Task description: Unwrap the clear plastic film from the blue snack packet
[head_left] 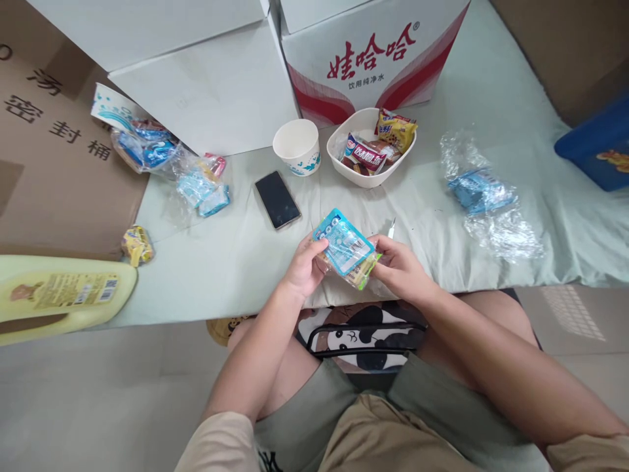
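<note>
Both hands hold a small stack of snack packets [346, 252] just in front of the white bowl [371, 177]: the left hand [304, 265] grips its left edge, the right hand [398, 265] its right edge. The bowl holds more wrapped snacks. Left of the bowl stand a paper cup [297, 147] and a dark phone [277, 199]; right of it lies crumpled clear plastic [484, 196]. Behind the bowl, a carton [373, 52] reads "娃哈哈 饮用纯净水".

You hold a small stack of snack packets [348, 252]: blue-and-white clear-windowed packet on top, tilted, a green-edged one beneath; pinched at both ends, just above the bed's near edge.
</note>
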{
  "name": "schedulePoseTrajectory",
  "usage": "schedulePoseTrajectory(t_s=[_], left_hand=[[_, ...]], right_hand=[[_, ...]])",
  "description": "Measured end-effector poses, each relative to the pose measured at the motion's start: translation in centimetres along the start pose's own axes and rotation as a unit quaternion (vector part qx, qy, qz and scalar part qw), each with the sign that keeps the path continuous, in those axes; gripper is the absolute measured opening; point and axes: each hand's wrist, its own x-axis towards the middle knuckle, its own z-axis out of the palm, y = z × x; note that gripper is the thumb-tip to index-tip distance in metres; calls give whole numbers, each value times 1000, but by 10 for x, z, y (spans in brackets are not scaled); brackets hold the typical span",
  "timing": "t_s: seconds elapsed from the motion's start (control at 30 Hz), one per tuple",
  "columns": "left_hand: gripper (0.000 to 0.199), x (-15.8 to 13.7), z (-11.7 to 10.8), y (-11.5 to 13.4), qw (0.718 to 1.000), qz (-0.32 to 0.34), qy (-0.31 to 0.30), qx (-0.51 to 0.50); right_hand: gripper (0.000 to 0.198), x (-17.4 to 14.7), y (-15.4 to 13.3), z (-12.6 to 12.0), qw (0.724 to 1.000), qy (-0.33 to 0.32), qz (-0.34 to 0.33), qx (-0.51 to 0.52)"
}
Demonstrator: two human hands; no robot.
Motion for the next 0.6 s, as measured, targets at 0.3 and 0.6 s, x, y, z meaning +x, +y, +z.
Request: schedulePoseTrajectory(t_s=[0.3, 0.6], left_hand=[[40, 2, -3, -1, 994, 72, 30, 72], [37, 2, -8, 6, 990, 102, 56, 85]], right_hand=[[20, -1, -1, 2, 996, 37, 53, 54], [29, -2, 9, -4, 998, 32, 46, 30]])
